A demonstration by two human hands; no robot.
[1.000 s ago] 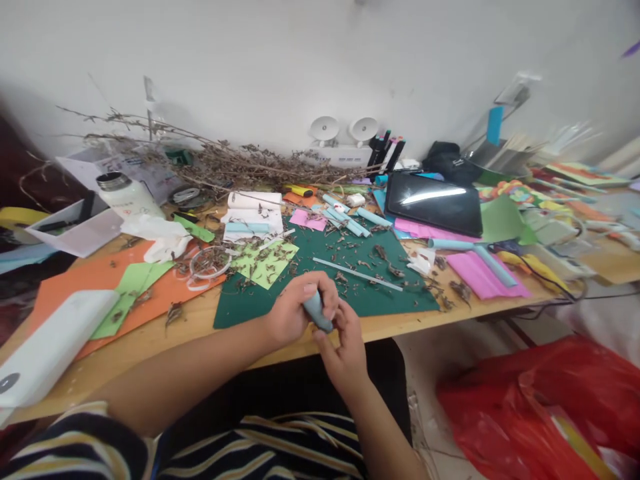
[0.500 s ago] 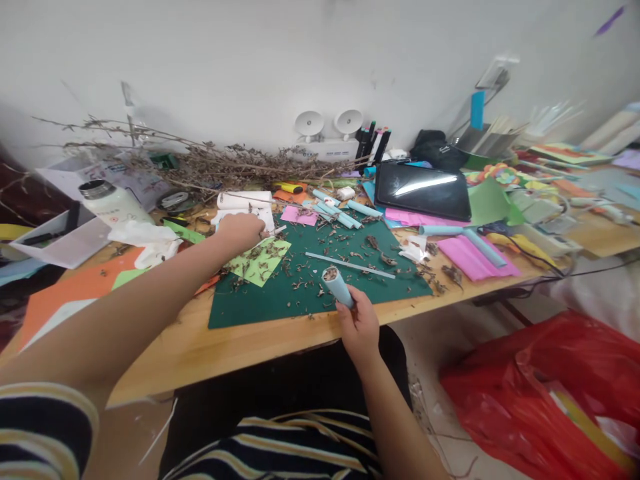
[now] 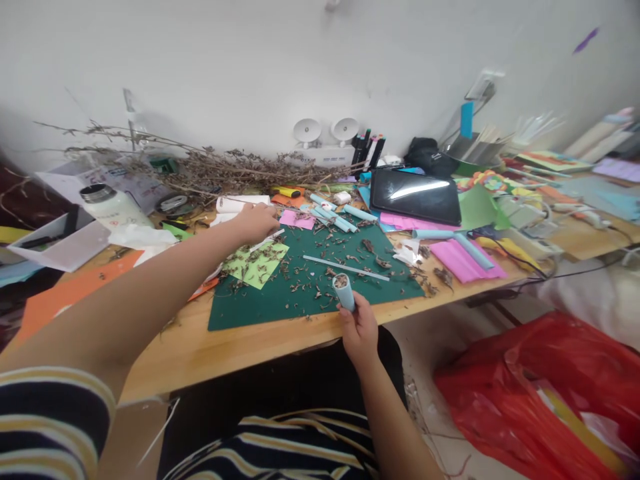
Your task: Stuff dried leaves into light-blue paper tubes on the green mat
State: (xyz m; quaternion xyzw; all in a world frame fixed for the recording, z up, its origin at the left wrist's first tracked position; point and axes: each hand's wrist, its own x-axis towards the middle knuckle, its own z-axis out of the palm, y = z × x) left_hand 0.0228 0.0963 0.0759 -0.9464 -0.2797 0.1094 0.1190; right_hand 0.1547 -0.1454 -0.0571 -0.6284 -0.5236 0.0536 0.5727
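My right hand is wrapped around a pale blue paper tube, which stands nearly upright at the front edge of the green cutting mat. Crumbled dried leaves fill the tube's open top. Stretched across the table, my left hand hovers beside a white paper roll and a pink paper square. Its fingers point forward and down, apparently with nothing in them; the tips are indistinct. Below it lies a green paper sheet covered with leaf bits. A thin translucent stick rests on the mat.
Dried branches lie along the wall. Several blue paper tubes are behind the mat, near a black tablet. An uncapped bottle leans at left. A red plastic bag is on the floor at right.
My left hand has moved right and slightly away from me, from the white roll toward the pink paper. The tube in my right hand is now more upright.
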